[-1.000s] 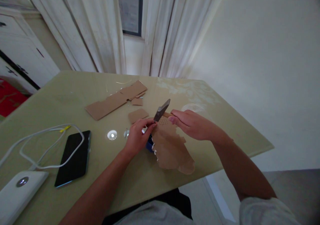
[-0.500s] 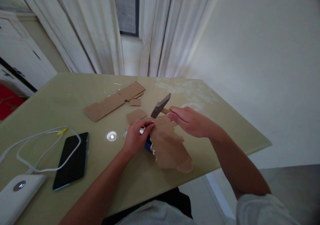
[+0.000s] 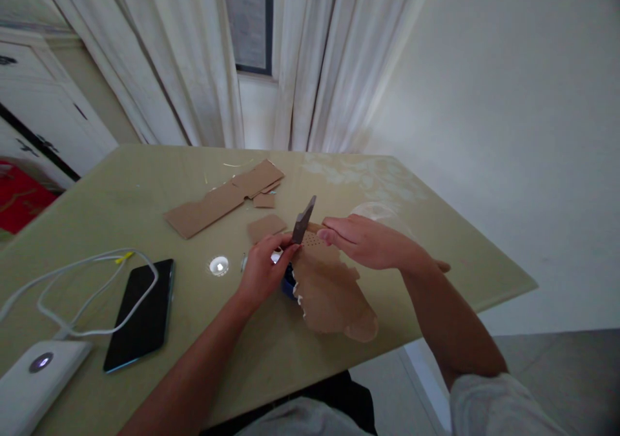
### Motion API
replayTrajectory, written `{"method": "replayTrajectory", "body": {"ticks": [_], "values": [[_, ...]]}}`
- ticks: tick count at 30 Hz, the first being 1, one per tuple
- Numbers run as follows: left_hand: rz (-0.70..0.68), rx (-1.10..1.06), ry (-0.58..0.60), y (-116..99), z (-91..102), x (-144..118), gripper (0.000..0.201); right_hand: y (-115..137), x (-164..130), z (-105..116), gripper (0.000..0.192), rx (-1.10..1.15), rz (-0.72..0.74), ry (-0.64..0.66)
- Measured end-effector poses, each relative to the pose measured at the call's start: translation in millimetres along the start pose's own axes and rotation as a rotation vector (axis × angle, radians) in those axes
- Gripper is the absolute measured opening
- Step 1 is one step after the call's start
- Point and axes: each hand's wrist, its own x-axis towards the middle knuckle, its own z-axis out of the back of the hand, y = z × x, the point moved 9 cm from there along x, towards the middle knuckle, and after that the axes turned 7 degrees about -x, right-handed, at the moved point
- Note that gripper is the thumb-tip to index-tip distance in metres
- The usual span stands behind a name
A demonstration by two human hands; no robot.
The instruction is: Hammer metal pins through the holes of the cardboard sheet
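Observation:
My right hand [image 3: 356,239] is wrapped round the wooden handle of a hammer [image 3: 303,219]. The hammer's metal head is down at the fingertips of my left hand [image 3: 265,265]. Those left fingers pinch at the top left edge of a brown cardboard cutout [image 3: 334,294]; whatever small thing lies between them is too hidden to name. Rows of small holes [image 3: 311,239] dot the upper part of the cutout, and its left edge is ragged and white. Beneath that edge, partly covered, sits a round blue object [image 3: 289,284].
Cardboard strips [image 3: 217,203] and a smaller cardboard piece [image 3: 265,227] lie farther back on the table [image 3: 145,184]. To the left are a black phone [image 3: 140,316], a looped white cable [image 3: 97,329] and a white power bank [image 3: 46,374]. A shiny round disc [image 3: 219,266] rests nearby.
The hammer has come down, its head now at my left fingertips instead of raised above them. My right hand has lowered slightly with it. My left hand keeps its pinch at the same spot.

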Motion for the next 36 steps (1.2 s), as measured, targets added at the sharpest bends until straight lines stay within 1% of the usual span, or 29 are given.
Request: {"method": "replayTrajectory", "body": {"ticks": [2,8,10,13,14,19,20,25,31,35,36], "values": [[0.018,-0.001,0.008,0,0.0,0,0.014,0,1,-2,0.040,-0.021,0.013,0.019],[0.002,0.004,0.005,-1,2.7,-2,0.016,-3,-3,16,0.043,-0.025,-0.013,-0.057],[-0.007,0.013,0.010,-1,3.2,-2,0.015,-2,-2,13,0.043,-0.025,0.017,-0.027],[-0.018,0.027,0.016,-3,4.0,-3,0.014,1,-1,3,0.042,-0.065,0.097,0.047],[-0.020,0.029,0.015,-4,4.5,-3,0.013,1,-1,1,0.043,-0.074,0.107,0.053],[-0.015,0.029,0.021,-6,4.9,-4,0.012,-6,-6,10,0.045,-0.091,0.014,-0.076],[-0.010,0.036,0.021,-5,5.2,-4,0.012,-4,-7,9,0.044,-0.102,0.019,-0.082],[-0.008,0.060,0.021,-6,7.6,-6,0.010,6,-3,-2,0.043,-0.160,0.108,-0.032],[0.011,0.056,0.042,-7,6.9,-7,0.010,4,-5,12,0.043,-0.111,0.096,-0.102],[-0.001,0.073,0.044,-6,7.7,-8,0.008,0,-4,11,0.043,-0.122,0.097,-0.057],[-0.001,0.076,0.054,-6,6.9,-8,0.010,-1,-3,9,0.043,-0.125,0.103,-0.044]]}}
